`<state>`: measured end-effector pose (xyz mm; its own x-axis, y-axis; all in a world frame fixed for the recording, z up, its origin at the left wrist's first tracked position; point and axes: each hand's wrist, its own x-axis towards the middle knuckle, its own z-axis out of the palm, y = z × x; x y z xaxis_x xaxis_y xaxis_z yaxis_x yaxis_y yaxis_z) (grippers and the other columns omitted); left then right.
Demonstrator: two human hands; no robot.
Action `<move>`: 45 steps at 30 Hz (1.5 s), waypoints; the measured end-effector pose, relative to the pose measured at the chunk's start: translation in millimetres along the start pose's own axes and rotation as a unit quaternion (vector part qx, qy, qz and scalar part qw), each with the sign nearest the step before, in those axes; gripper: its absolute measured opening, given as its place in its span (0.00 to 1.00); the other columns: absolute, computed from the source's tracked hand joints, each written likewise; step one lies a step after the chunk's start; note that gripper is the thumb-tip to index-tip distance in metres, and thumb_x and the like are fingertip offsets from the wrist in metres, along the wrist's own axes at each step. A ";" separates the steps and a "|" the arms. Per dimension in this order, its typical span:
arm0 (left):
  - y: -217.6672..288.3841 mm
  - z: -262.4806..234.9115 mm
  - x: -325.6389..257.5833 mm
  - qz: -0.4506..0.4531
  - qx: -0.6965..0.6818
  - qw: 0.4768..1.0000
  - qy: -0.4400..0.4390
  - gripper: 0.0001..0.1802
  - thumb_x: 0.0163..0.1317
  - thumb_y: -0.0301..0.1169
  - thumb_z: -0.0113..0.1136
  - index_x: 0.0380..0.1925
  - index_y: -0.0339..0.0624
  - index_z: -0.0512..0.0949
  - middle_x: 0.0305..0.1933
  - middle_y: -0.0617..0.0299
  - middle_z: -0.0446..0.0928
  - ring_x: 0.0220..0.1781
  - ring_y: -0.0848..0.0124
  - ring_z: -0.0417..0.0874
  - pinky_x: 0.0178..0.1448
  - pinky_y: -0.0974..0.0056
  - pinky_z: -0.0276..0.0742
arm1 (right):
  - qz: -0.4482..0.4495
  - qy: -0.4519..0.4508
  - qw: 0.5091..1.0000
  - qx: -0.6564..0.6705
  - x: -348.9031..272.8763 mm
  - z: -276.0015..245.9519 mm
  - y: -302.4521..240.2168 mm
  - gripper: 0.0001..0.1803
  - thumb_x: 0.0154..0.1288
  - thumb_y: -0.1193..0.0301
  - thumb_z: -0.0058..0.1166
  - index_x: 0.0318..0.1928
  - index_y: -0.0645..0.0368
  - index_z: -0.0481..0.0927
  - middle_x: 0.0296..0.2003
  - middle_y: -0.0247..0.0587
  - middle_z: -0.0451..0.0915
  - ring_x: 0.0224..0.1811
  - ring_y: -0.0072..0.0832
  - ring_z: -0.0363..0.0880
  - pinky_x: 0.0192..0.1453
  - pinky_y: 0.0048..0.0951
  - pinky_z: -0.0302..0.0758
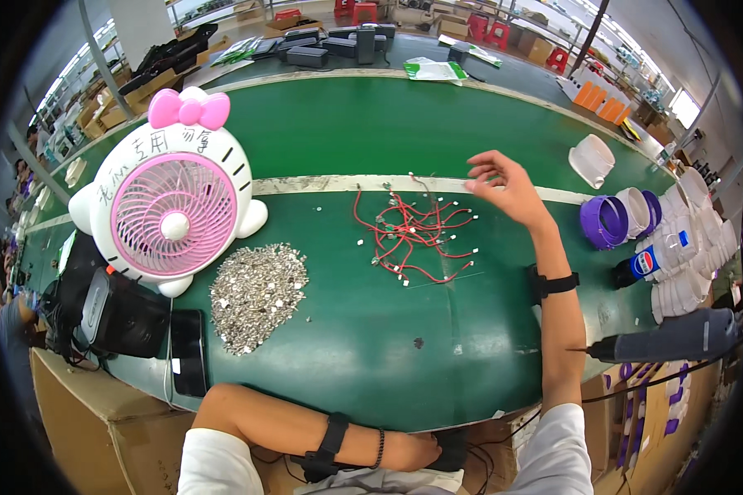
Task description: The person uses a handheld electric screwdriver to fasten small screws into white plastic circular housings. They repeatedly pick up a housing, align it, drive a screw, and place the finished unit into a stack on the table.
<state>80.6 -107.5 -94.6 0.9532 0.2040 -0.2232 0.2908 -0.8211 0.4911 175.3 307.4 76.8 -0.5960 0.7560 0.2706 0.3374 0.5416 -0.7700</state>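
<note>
My right hand [508, 188] is raised over the green bench, its fingers loosely bent and apart, with nothing in them. Close by on its left lies a tangle of red wires [404, 231] with small white connectors at their ends. My left hand [418, 450] is low at the bench's near edge, against my lap. Its fingers are hidden, so what they do cannot be made out. A heap of small silvery metal parts [258, 295] lies on the bench left of the wires, away from both hands.
A white and pink cat-shaped fan [173, 202] stands at left, above a dark phone [189, 353]. At right are purple rings [604, 223], stacked white plastic housings [681, 272], a cola bottle [645, 262] and an electric screwdriver [669, 337]. Black boxes [307, 56] sit at the back.
</note>
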 end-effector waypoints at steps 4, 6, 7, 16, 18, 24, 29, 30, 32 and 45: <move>5.0 -15.9 -13.1 -0.024 0.055 0.997 0.041 0.16 0.66 0.31 0.59 0.48 0.32 0.80 0.39 0.52 0.83 0.45 0.56 0.86 0.52 0.53 0.81 | -0.135 -0.087 0.983 -0.087 -3.7 59.4 -26.5 0.48 0.54 0.46 0.79 0.68 0.58 0.76 0.63 0.49 0.78 0.68 0.42 0.74 0.73 0.45 0.70; 4.6 -6.6 -15.7 -0.007 0.107 0.989 0.104 0.14 0.64 0.32 0.60 0.46 0.35 0.81 0.36 0.55 0.83 0.42 0.58 0.86 0.50 0.55 0.81 | -0.118 -0.136 0.979 -0.098 -7.1 68.8 -33.9 0.48 0.53 0.48 0.80 0.70 0.57 0.76 0.66 0.51 0.76 0.70 0.46 0.72 0.75 0.45 0.68; 4.7 -1.4 -13.5 -0.005 0.131 0.981 0.139 0.13 0.63 0.32 0.61 0.44 0.37 0.81 0.34 0.57 0.83 0.41 0.59 0.87 0.48 0.55 0.81 | -0.121 -0.152 0.977 -0.090 -5.8 72.2 -37.0 0.47 0.53 0.49 0.80 0.69 0.57 0.77 0.65 0.50 0.77 0.69 0.46 0.72 0.75 0.45 0.68; 2.7 3.0 -5.2 0.003 0.194 0.974 0.115 0.14 0.63 0.36 0.61 0.41 0.37 0.82 0.37 0.58 0.86 0.42 0.62 0.90 0.49 0.59 0.83 | -0.090 -0.051 0.995 -0.017 -3.5 82.2 -33.3 0.08 0.71 0.73 0.65 0.45 0.67 0.85 0.34 0.38 0.85 0.37 0.25 0.81 0.46 0.27 0.78; 1.9 3.6 -3.5 0.009 0.183 0.978 0.100 0.14 0.63 0.36 0.61 0.41 0.37 0.82 0.38 0.57 0.87 0.42 0.62 0.90 0.49 0.59 0.84 | -0.093 -0.029 0.995 -0.012 -2.6 83.8 -35.1 0.08 0.73 0.74 0.62 0.44 0.67 0.84 0.34 0.39 0.86 0.37 0.25 0.82 0.47 0.29 0.79; 1.6 15.2 7.3 -0.025 0.141 0.983 0.113 0.12 0.64 0.35 0.61 0.41 0.40 0.84 0.40 0.55 0.88 0.44 0.59 0.90 0.52 0.55 0.85 | -0.193 0.050 0.972 -0.122 -2.1 92.7 -38.6 0.10 0.71 0.72 0.63 0.48 0.64 0.83 0.43 0.41 0.85 0.43 0.32 0.82 0.49 0.32 0.78; -4.3 16.5 20.5 0.019 0.190 0.980 0.053 0.13 0.63 0.35 0.61 0.41 0.39 0.86 0.43 0.51 0.89 0.46 0.57 0.91 0.51 0.52 0.86 | -0.143 0.063 0.985 -0.077 12.1 99.1 -110.7 0.17 0.71 0.71 0.63 0.57 0.62 0.80 0.52 0.44 0.84 0.48 0.34 0.82 0.52 0.36 0.79; -0.5 17.6 20.5 0.039 0.199 0.979 0.028 0.13 0.63 0.35 0.61 0.41 0.38 0.86 0.44 0.50 0.89 0.46 0.56 0.91 0.51 0.51 0.86 | -0.163 -0.005 0.985 -0.060 23.5 110.7 -134.6 0.17 0.72 0.71 0.62 0.58 0.62 0.80 0.52 0.45 0.84 0.48 0.35 0.84 0.53 0.37 0.80; -1.1 20.7 27.0 0.047 0.127 0.990 -0.023 0.18 0.61 0.35 0.63 0.41 0.29 0.87 0.53 0.42 0.85 0.55 0.49 0.88 0.58 0.47 0.85 | -0.206 -0.120 0.970 -0.056 62.7 143.3 -158.8 0.17 0.72 0.71 0.60 0.58 0.63 0.79 0.54 0.52 0.84 0.50 0.44 0.86 0.56 0.42 0.82; -6.3 -17.5 21.6 0.021 0.004 0.998 -0.060 0.20 0.61 0.37 0.64 0.44 0.30 0.87 0.50 0.41 0.87 0.54 0.47 0.89 0.60 0.48 0.84 | -0.235 0.044 0.948 -0.211 181.6 248.0 -98.6 0.10 0.63 0.70 0.65 0.43 0.62 0.85 0.43 0.53 0.83 0.47 0.53 0.84 0.54 0.50 0.82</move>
<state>100.8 -88.6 -87.8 0.9475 0.1042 -0.3022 0.2494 -0.8322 0.4952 -146.9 300.2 58.6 -0.6964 0.4119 0.5877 0.3213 0.9112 -0.2578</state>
